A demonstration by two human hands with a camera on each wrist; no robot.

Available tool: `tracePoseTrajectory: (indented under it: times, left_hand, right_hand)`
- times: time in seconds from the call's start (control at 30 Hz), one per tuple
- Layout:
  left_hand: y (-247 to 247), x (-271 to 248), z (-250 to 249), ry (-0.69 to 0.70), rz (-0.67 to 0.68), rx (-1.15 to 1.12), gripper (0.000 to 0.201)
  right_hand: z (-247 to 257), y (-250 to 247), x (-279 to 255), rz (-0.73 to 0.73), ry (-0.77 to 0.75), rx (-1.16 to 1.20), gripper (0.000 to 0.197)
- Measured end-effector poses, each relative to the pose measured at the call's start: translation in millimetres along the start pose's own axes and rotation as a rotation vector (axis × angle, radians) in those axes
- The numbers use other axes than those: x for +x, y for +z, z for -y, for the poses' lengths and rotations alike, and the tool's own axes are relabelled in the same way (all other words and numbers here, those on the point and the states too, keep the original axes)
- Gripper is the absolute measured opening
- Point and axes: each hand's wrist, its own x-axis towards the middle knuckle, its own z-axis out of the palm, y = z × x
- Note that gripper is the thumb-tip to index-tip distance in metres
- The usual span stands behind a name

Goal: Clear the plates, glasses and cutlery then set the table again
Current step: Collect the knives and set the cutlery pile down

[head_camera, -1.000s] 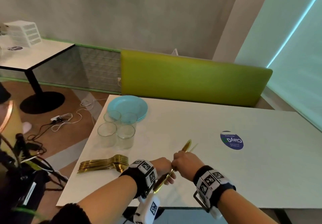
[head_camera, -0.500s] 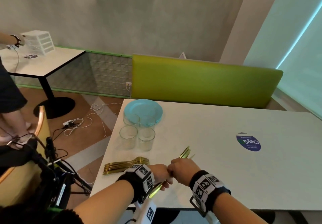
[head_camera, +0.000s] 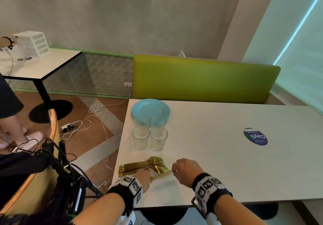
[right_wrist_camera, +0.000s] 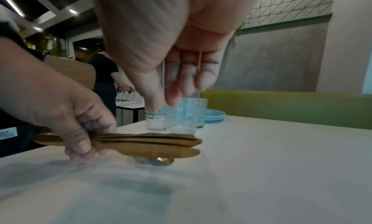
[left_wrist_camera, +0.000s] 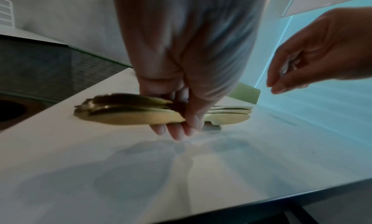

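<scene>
Now that my left hand (head_camera: 143, 176) has carried the gripped bundle of knives (right_wrist_camera: 145, 144) down beside the forks (head_camera: 139, 166) on the worktop (head_camera: 218, 163), my right hand (head_camera: 186, 171) hangs released, so clearing looks nearly finished.

You're in a café/restaurant dining area. Evidence: long white table (head_camera: 218, 154) w/ green upholstered bench (head_camera: 201, 78) along a concrete wall; 2nd pedestal table (head_camera: 43, 64) nearby; stacked teal plates (head_camera: 150, 107), four glasses (head_camera: 158, 140), gold cutlery pile (head_camera: 139, 166). Branded round sticker (head_camera: 255, 136) on tabletop. Ceiling spotlights (right_wrist_camera: 72, 11) and another person (right_wrist_camera: 104, 71) at a table behind.
</scene>
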Motion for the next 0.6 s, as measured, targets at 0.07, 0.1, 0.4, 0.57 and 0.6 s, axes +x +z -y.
tracePoseTrajectory:
  times: [0.07,0.1,0.4,0.57,0.6]
  left_hand:
    - [-0.5,3.0,10.5,0.011,0.001,0.009,0.06]
    - [-1.0,4.2,13.7,0.015,0.002,0.055,0.061]
    - [3.6,-1.2,12.1,-0.091,-0.152,0.166,0.034]
    - [-0.1,-8.2,6.3,-0.109,-0.118,0.256,0.036]
    - [-0.7,-9.2,6.8,-0.104,-0.107,0.269,0.036]
  right_hand:
    - [-5.3,1.6,-1.3,-0.01,0.04,0.022,0.03]
    - [-7.6,2.3,-1.8,-0.011,0.057,0.029,0.03]
    - [-19.1,4.3,-4.4,0.003,0.144,0.099,0.03]
    - [-21.8,7.4,-8.8,0.014,0.173,0.11,0.029]
    - [-22.3,7.8,-9.5,0.014,0.18,0.109,0.03]
